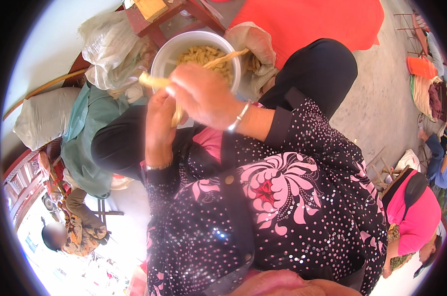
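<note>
My left hand (159, 118) is raised in front of the bucket, its fingers closed on a pale yellow strand (153, 80). Close against it, my right hand (204, 96) is closed too and blurred by motion, with a bracelet at its wrist. The strand's blurred end sticks out to the left, and a yellow length hangs below between the hands. A twisted yellow strand (226, 58) runs from behind my right hand across the bucket's right rim. The white bucket (159, 58) holds many pale yellow twisted pieces (198, 53), partly hidden by my right hand.
A white sack (255, 37) stands right of the bucket, with a red sheet (312, 22) beyond. More sacks (107, 39) and a green cloth (88, 143) lie left. A reddish wooden stool (167, 22) is behind the bucket. Other people sit at far left and right.
</note>
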The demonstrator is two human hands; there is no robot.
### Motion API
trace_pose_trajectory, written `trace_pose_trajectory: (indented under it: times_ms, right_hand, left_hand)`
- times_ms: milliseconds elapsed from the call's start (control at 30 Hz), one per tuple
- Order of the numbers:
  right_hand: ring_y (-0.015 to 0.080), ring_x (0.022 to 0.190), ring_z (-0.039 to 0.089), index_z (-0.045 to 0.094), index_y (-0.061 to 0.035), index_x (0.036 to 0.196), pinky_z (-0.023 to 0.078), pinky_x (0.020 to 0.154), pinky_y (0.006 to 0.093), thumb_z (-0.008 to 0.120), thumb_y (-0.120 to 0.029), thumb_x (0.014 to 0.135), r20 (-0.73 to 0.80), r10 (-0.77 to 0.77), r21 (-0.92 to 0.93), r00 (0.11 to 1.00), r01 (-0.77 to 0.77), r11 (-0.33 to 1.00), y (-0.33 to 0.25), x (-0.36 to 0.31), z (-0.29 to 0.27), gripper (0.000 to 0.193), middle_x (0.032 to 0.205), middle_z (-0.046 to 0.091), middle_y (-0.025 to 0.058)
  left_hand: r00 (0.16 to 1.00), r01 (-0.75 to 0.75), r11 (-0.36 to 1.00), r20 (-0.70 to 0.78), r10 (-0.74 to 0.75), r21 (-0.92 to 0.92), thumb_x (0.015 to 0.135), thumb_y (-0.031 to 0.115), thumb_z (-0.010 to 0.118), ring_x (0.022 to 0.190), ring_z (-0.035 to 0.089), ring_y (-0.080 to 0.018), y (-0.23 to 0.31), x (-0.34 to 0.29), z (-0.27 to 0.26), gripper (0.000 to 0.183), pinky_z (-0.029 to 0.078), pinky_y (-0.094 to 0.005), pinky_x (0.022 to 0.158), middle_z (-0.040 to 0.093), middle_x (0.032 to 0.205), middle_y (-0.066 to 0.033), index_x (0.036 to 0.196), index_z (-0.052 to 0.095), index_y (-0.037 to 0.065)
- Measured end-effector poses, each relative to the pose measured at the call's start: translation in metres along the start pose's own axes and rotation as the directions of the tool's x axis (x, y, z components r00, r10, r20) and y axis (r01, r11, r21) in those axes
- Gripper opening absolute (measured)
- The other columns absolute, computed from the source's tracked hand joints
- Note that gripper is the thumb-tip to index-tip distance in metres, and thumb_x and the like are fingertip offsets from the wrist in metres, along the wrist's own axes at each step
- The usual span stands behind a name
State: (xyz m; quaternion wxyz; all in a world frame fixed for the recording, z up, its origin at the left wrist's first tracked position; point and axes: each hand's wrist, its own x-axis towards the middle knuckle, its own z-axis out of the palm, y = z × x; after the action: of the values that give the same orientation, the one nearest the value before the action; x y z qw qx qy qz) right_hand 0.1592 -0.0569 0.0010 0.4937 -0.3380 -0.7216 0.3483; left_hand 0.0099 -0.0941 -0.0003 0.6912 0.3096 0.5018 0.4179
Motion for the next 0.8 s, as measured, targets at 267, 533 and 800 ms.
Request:
trace_pose_trajectory:
  times_ms: [267,533,800]
  right_hand:
    - [0.0358,0.061,0.057,0.056,-0.0052,0.081,0.044,0.056,0.0444,0.052,-0.024,0.088,0.132,0.139,0.078,0.982,-0.15,0.986,0.02,0.014,0.012,0.021,0.069,0.057,0.0175]
    - [0.0027,0.044,0.035,0.056,-0.0053,0.072,0.025,0.039,0.0224,0.046,-0.025,0.093,0.492,0.409,0.15,0.769,-0.537,0.83,0.032,0.002,-0.014,0.031,0.055,0.043,-0.0041]
    - [-0.001,0.049,0.035,0.054,-0.0041,0.104,0.024,0.042,0.015,0.043,-0.04,0.097,0.478,0.33,0.279,0.814,-0.498,0.821,0.015,-0.002,-0.016,0.038,0.07,0.048,-0.0056]
  left_hand:
    - [0.649,-0.265,0.411,-0.153,0.745,0.872,0.087,0.006,0.06,0.058,0.048,-0.0101,0.011,-0.014,0.018,0.006,0.043,-0.024,0.055,0.056,0.069,-0.0026,0.087,0.063,0.002]
    - [0.508,-0.468,0.183,0.093,0.856,0.865,0.072,0.011,0.071,0.072,0.061,-0.0276,-0.005,-0.019,0.015,0.017,0.048,-0.0327,0.06,0.06,0.086,-0.0099,0.084,0.059,0.006]
    - [0.85,-0.517,0.856,-0.126,0.512,-0.009,0.085,0.011,0.064,0.069,0.058,-0.0099,0.0,-0.018,0.012,0.012,0.045,-0.0251,0.058,0.061,0.082,-0.0023,0.092,0.056,0.004]
